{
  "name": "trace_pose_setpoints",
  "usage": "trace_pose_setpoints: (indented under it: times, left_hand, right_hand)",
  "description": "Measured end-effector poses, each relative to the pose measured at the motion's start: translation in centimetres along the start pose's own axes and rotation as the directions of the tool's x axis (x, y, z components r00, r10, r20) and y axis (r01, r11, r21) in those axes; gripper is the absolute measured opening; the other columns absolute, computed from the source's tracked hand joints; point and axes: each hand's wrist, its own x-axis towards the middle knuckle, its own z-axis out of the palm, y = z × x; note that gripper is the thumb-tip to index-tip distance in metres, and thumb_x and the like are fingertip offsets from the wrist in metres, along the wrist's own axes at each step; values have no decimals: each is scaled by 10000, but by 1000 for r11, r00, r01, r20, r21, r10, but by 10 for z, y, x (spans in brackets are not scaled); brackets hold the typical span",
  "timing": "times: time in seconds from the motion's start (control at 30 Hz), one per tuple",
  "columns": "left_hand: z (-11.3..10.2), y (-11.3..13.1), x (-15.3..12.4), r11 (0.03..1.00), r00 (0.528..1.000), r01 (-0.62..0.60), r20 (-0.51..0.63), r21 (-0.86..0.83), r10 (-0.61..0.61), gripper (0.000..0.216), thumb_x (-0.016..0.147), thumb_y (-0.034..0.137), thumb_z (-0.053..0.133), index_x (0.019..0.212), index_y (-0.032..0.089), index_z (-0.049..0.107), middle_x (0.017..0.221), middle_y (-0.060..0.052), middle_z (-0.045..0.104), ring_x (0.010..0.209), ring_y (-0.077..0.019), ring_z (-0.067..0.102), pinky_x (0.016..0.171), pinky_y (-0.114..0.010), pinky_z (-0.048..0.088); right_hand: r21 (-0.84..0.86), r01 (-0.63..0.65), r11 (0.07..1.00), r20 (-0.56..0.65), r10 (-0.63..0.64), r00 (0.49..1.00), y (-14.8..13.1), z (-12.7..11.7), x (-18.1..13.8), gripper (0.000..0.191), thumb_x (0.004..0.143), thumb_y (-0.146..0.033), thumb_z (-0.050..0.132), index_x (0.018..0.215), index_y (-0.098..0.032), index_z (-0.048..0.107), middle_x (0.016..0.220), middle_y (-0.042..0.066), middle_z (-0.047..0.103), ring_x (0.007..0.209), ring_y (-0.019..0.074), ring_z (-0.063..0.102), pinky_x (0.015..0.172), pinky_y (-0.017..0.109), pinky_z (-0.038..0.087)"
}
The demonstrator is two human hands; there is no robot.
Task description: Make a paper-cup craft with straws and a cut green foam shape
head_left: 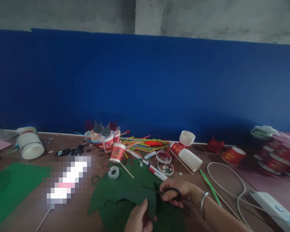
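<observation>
Dark green paper [125, 187] with a jagged cut edge lies in front of me, part of it lifted. My left hand [142, 216] pinches the paper's near edge between thumb and fingers. In my right hand [175, 192] is a pair of scissors [178, 190] with dark handles, the fingers through the loops. The blades point left at the paper and are partly hidden by it. Just beyond the paper's far side are a roll of tape [113, 173], marker pens [154, 169] and a clear round container [165, 167] with small white scraps.
Red paper cups with cut-out figures [107, 140] stand at the back beside colourful sticks [145, 143]. Stacked white cups [190, 159] lie to their right. A power strip [275, 209] and white cable [241, 183] are at the right, green paper [16, 183] at the left.
</observation>
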Motion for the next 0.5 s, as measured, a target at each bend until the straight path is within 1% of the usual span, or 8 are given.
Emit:
trace_pose_setpoints:
  times: [0.03, 0.07, 0.13, 0.2, 0.33, 0.43, 0.5]
  left_hand:
    - [-1, 3, -2, 1000, 999, 30, -25, -7, -30, 599, 610, 785, 527, 565, 189, 501, 306, 82, 299, 280, -43, 196, 378, -211, 100]
    - [-2, 6, -4, 999, 997, 34, -63, -12, -34, 592, 635, 789, 493, 553, 203, 471, 293, 89, 259, 269, -51, 198, 372, -214, 87]
    - [-4, 11, -7, 1000, 986, -21, -164, -3, 21, 586, 634, 801, 468, 548, 225, 409, 288, 95, 238, 243, -60, 209, 361, -219, 70]
    - [-3, 16, -10, 995, 968, -97, -228, 37, 103, 604, 578, 825, 484, 547, 236, 353, 285, 104, 240, 222, -57, 215, 348, -220, 63]
    - [6, 24, -17, 990, 951, -106, -279, 97, 129, 690, 423, 883, 484, 532, 244, 248, 259, 115, 246, 195, -48, 212, 324, -215, 64]
    - [10, 24, -19, 990, 938, -107, -320, 93, 132, 709, 418, 884, 481, 550, 241, 215, 250, 123, 254, 190, -50, 215, 317, -209, 71]
    - [9, 20, -18, 991, 937, -112, -325, 69, 129, 702, 438, 878, 483, 569, 244, 212, 250, 131, 252, 192, -50, 204, 316, -206, 70]
  right_hand:
    - [-3, -5, 1000, 15, 5, 1000, 0, -2, -1, 308, 578, -346, 743, 742, -124, 606, 401, -60, 557, 268, 50, 435, 245, 112, 321]
    - [-7, -11, 1000, 33, 11, 999, -1, -4, -2, 310, 580, -346, 743, 747, -121, 612, 403, -57, 560, 267, 52, 439, 240, 112, 319]
    - [-15, -10, 1000, 71, 11, 997, -3, -8, -5, 310, 585, -345, 745, 750, -112, 625, 404, -53, 563, 267, 55, 444, 237, 114, 326]
    - [-26, -10, 1000, 109, 13, 994, -6, -10, -5, 318, 585, -338, 754, 764, -101, 641, 411, -50, 571, 269, 57, 450, 241, 118, 344]
    - [-62, -19, 998, 194, 30, 980, -15, -13, -1, 369, 601, -344, 767, 835, -74, 677, 430, -41, 590, 285, 60, 477, 266, 122, 382]
    - [-102, -5, 995, 257, 31, 966, -20, -15, 2, 379, 645, -353, 753, 884, -64, 696, 442, -44, 590, 300, 53, 485, 286, 115, 391]
    - [-152, 14, 988, 263, 27, 964, -22, -17, 4, 362, 667, -338, 745, 903, -67, 705, 440, -56, 575, 303, 39, 466, 286, 104, 376]
